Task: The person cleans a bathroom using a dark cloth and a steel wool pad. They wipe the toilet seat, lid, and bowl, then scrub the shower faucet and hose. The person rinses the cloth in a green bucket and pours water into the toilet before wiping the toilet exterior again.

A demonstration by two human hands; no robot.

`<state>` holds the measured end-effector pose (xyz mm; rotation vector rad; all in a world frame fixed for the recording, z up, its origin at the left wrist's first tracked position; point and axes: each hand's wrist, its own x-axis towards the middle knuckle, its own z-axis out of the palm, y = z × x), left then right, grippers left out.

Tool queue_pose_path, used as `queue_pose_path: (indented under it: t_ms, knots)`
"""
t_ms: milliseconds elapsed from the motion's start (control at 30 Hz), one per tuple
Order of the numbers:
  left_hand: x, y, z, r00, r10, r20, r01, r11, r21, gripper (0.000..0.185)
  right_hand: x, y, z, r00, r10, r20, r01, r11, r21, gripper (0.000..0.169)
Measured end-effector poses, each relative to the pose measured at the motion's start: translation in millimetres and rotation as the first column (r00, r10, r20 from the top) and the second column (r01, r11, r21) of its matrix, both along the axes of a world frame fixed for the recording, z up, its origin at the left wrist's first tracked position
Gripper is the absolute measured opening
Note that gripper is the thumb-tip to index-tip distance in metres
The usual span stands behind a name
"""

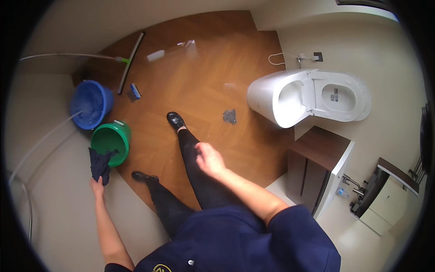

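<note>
My left hand [97,187] grips a dark cloth [99,162], whose upper part hangs at the rim of a green plastic bucket [126,136]. Beside it stands a blue plastic bucket [108,101] with water inside, and a thin hose or stream runs into it from the left. My right hand [209,160] is over my right thigh, its fingers partly curled, and no object shows in it. On the wooden floor ahead of that hand lies a grey scouring pad [229,116].
A floor squeegee [131,63] with a long pole leans at the upper left, near a small blue scraper or brush [135,91]. To the right are a white toilet [266,97] with raised lid and a brown vanity cabinet [319,146]. My legs stand between buckets and cabinet.
</note>
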<state>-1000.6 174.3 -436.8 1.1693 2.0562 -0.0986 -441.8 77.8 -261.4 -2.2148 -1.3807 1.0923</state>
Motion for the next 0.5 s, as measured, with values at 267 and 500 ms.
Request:
queue_pose_path:
  t_ms: [267, 500]
  knots:
    - [55, 8, -259, 0.872, -0.484, 0.07, 0.482, 0.875, 0.052, 0.092, -187, 11, -201, 0.928, 0.086, -0.362, -0.19, 0.947, -0.261, 0.039]
    - [-202, -18, -419, 0.489, -0.864, -0.122, 0.824, 0.503, -0.262, 0.049, -373, 60, -353, 0.735, -0.209, -0.645, -0.011, 0.947, -0.32, 0.074]
